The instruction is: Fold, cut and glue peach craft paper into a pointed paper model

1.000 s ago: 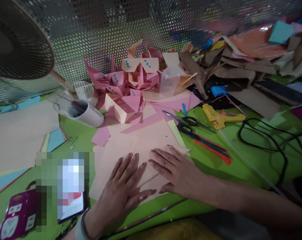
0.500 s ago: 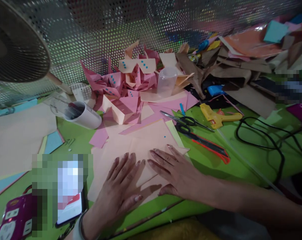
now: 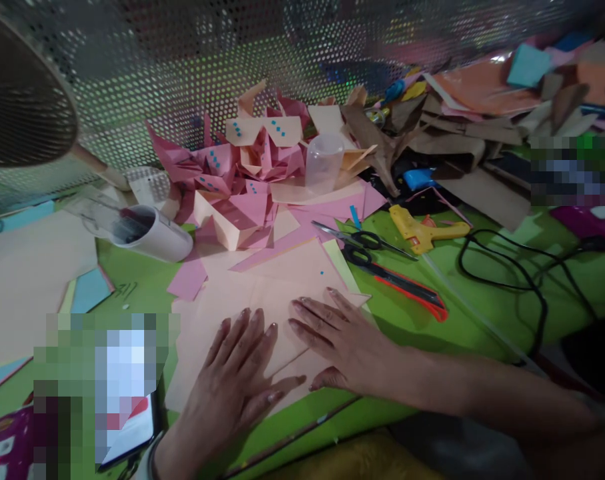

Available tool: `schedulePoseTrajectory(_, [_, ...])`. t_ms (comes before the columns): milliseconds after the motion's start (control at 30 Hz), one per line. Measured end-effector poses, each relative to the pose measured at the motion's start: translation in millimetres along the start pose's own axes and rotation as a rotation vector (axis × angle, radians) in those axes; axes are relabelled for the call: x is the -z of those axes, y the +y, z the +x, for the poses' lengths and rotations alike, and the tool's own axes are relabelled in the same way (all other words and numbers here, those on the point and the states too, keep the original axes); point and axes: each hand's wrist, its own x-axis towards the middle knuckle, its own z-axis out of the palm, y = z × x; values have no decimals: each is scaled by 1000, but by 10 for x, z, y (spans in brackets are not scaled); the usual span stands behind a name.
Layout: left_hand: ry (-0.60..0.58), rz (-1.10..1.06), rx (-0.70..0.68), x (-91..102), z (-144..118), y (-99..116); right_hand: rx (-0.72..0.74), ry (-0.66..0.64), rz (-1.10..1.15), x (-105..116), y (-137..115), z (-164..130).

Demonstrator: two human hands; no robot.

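A sheet of peach paper (image 3: 282,287) lies flat on the green table (image 3: 432,333) in front of me, partly folded near its lower edge. My left hand (image 3: 232,387) presses flat on it with fingers spread. My right hand (image 3: 342,340) lies palm down beside it, fingers pointing left across the fold. Neither hand grips anything.
Behind the sheet stands a pile of folded pink and peach paper shapes (image 3: 252,173), a clear plastic cup (image 3: 325,163) and a tipped white cup (image 3: 152,233). Scissors (image 3: 367,241), a red cutter (image 3: 407,290), a yellow glue gun (image 3: 422,230) and a black cable (image 3: 512,273) lie right. A phone (image 3: 127,413) is left; a fan (image 3: 22,100) upper left.
The view has shifted a little, so everything sits further left in the picture. Both hands stay pressed flat on the peach paper; the left thumb has drawn in slightly.
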Motion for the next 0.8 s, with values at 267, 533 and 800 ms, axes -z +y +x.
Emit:
schedulePoseTrajectory(267, [31, -14, -49, -48, -11, -57, 13, -14, 87, 51, 49, -11])
schedulePoseTrajectory(533, [37, -44, -49, -42, -3, -65, 1, -6, 55, 108, 14, -57])
schedulePoseTrajectory(800, [16, -49, -61, 14, 19, -66, 77, 59, 31, 2, 126, -13])
